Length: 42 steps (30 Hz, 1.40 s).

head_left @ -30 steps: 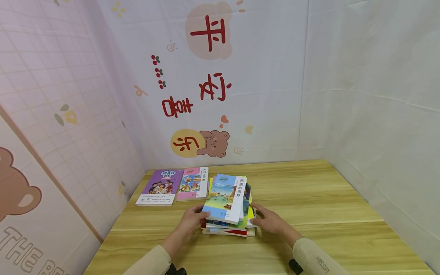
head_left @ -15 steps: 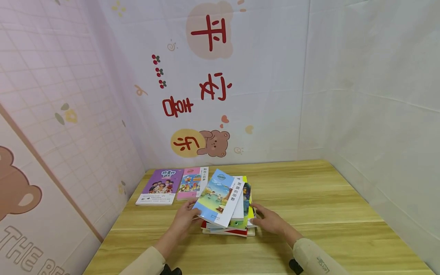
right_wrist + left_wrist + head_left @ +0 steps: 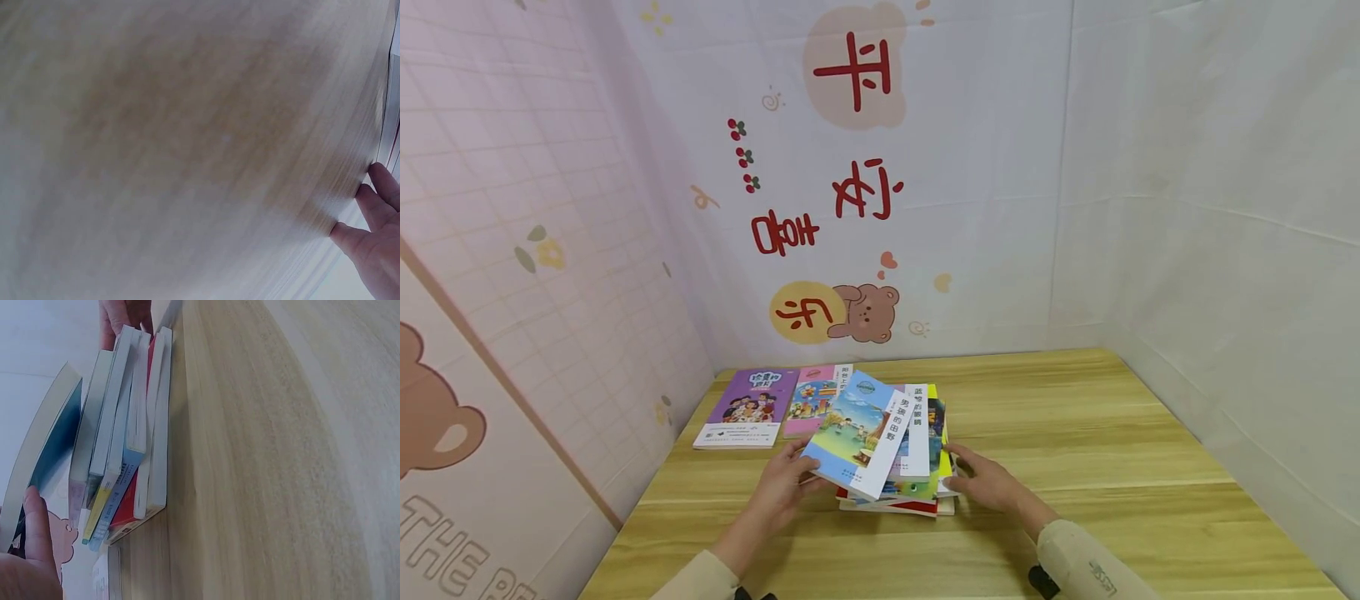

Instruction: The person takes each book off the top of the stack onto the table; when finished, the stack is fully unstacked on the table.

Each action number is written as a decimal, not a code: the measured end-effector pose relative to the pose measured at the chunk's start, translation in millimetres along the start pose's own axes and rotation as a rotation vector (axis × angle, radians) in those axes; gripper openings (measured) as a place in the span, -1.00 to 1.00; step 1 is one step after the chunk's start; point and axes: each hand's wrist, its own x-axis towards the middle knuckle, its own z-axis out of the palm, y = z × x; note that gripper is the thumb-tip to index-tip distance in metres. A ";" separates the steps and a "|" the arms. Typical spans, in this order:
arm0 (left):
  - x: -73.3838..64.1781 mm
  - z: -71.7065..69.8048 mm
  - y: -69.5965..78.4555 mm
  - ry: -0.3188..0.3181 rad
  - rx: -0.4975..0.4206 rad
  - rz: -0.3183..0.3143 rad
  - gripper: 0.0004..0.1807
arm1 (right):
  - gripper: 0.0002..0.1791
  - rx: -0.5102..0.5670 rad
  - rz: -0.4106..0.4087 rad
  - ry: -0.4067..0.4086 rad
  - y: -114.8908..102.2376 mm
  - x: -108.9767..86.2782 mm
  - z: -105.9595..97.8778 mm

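My left hand pinches the near left corner of a blue paperback book, thumb on the cover and fingers underneath. The book is tilted, raised off a stack of books and overhanging its left side. In the left wrist view, a gap shows between this book and the stack. Topmost on the stack now lies a book with a white title strip. At the stack's right side, my right hand rests with extended fingers against the book edges; the right wrist view shows its fingertips low by the table.
A purple book and a pink book lie side by side at the table's back left, the pink one partly covered by the held book. The wooden table meets printed cloth walls behind and at both sides.
My left hand has lifted the blue book off the stack, turned it clockwise and moved it left, uncovering the book beneath. The right hand stays at the stack's right side.
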 end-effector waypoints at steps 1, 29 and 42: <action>-0.4 -1.1 0.9 0.009 -0.004 0.002 -0.43 | -0.32 0.001 0.002 0.000 -0.1 -0.2 -0.2; -27.2 -69.6 39.2 0.117 -0.140 -0.021 -0.21 | -0.31 -0.020 -0.003 -0.007 -1.4 4.4 -4.8; -47.4 -113.8 48.7 0.173 -0.148 -0.061 -0.16 | -0.30 -0.021 0.009 -0.016 0.1 6.7 -6.2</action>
